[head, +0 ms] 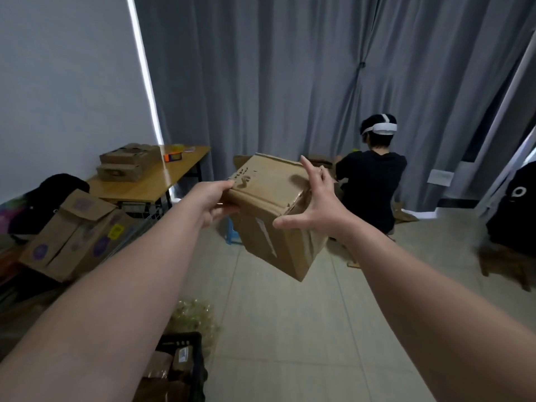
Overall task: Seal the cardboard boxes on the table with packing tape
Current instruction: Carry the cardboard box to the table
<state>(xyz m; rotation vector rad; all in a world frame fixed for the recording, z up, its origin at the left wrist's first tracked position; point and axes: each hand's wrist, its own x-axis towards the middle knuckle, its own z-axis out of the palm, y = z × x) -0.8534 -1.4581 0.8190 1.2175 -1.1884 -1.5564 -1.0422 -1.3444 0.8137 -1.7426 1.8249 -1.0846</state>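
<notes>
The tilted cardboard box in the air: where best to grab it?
By its opposite upper edges, a hand from each side: the cardboard box hangs tilted, corner down, looks too wide for one hand. The left hand grips one edge; the right hand is spread.

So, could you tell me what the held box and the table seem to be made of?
The held box looks like brown cardboard, matte, creased at the folds. The table: likely wood or laminate top, smooth with a sheen; dark legs, probably metal.
</notes>
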